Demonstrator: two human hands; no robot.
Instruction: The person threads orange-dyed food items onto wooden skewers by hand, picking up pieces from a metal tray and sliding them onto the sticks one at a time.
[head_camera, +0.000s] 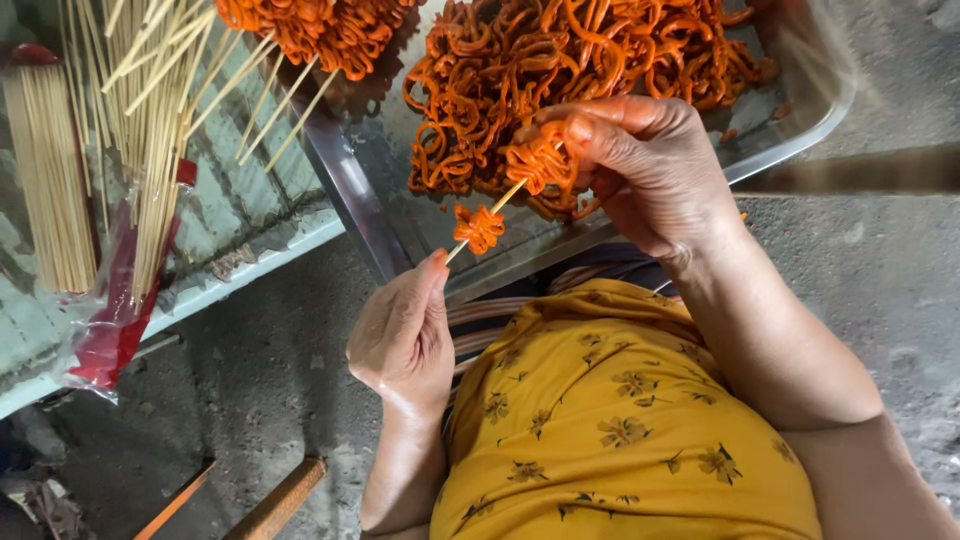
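I see my left hand (402, 335) pinching the lower end of a bamboo skewer (500, 203); my right hand (640, 165) presses an orange strip (537, 160) onto its upper end, above one threaded piece (479, 227). Both hover over the near rim of the metal tray (352, 190), which is heaped with orange strips (560, 60). Open floor (250, 370) lies below.

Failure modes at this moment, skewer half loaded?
1. The thin bamboo skewer points toward the right hand, which presses an orange marinated strip onto it; a slip could prick the fingers.
2. The left hand pinches only the skewer's end, so it might bend or snap.
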